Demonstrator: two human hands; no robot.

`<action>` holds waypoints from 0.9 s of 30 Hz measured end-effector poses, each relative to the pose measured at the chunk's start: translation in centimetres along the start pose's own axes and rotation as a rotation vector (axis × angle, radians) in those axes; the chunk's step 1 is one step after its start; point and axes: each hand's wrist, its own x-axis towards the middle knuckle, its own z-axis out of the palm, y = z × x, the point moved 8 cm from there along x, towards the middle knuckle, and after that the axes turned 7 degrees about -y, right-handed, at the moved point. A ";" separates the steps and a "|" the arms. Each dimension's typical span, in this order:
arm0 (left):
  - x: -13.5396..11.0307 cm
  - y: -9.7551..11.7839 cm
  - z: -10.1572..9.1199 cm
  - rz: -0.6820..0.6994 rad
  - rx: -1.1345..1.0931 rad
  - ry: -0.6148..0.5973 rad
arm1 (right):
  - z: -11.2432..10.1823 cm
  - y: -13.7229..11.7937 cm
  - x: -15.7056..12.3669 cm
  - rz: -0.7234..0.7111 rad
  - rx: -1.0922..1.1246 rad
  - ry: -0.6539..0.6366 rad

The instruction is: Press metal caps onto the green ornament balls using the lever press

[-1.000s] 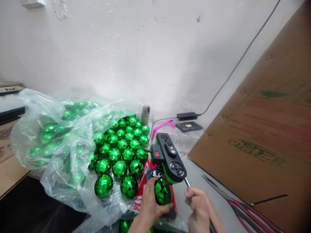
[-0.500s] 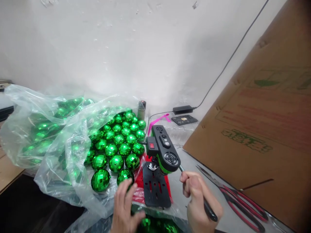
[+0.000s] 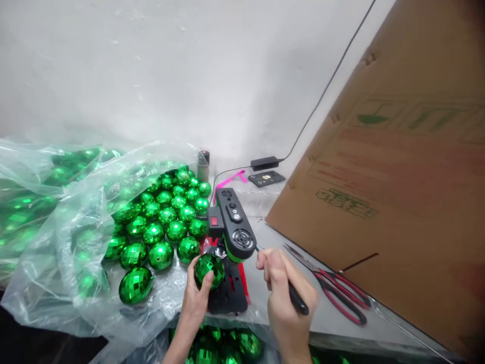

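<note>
My left hand [image 3: 198, 288] grips a shiny green faceted ball ornament [image 3: 209, 271], thumb in front and fingers behind. The ball is held over the black slotted base plate [image 3: 229, 294] of a small black device [image 3: 238, 222] with round grilles, just below its head. My right hand [image 3: 286, 288] is closed around a black-handled tool [image 3: 298, 300] with a thin metal shaft, like a screwdriver. Its shaft points toward the device's head, and I cannot tell whether it touches. Many similar green balls [image 3: 161, 254] lie to the left on clear plastic bags [image 3: 76, 283].
Scissors [image 3: 333, 293] with red and black handles lie right of my right hand, before a large cardboard box [image 3: 379, 202]. A black power adapter [image 3: 264, 162], a phone [image 3: 266, 178], a pink ribbon [image 3: 230, 178] and a small canister [image 3: 203, 167] sit by the wall. More green balls [image 3: 246, 344] show below the table's front edge.
My left hand, earlier open near the front balls, now has one ball and has moved it right, over the base plate. The right hand keeps its grip on the tool. The view has shifted right.
</note>
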 end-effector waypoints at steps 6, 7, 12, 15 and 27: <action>0.0 -0.7 1.8 0.126 0.072 0.020 | 0.0 -0.1 0.0 -0.008 0.020 -0.040; 0.0 -0.8 2.0 0.150 0.091 0.026 | 0.0 -0.1 -0.1 -0.006 0.018 -0.041; 0.3 -1.2 3.1 0.227 0.146 0.039 | 0.0 0.0 -0.3 -0.008 0.020 -0.048; 0.5 -1.6 3.9 0.238 0.135 0.021 | 0.0 0.1 -0.5 0.005 0.032 -0.051; 0.2 -3.0 4.6 0.282 0.219 -0.184 | -0.2 -0.1 -0.2 0.028 0.007 -0.036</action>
